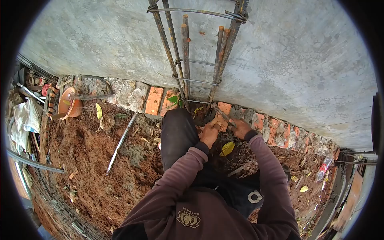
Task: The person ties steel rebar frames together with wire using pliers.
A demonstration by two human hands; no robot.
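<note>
My right hand [241,129] is closed around the handle end of what looks like a pair of pincers [225,115]. The tool's head points up and left, at the foot of a rebar column cage [170,36], beside its lowest tie [196,101]. Just left of the tool, my left hand [211,133] has its fingers pressed together. What it pinches, if anything, is too small to make out. Orange bricks [225,108] lie right behind both hands. Shorter rusty bars [185,56] stand inside the cage.
A grey wall [288,60] rises behind the brick footing [154,100]. An orange bucket [67,105] with thin wires [89,96] stands at left. A metal rod [121,144] lies on the red soil [88,160]. A plastic bottle [323,170] lies at right.
</note>
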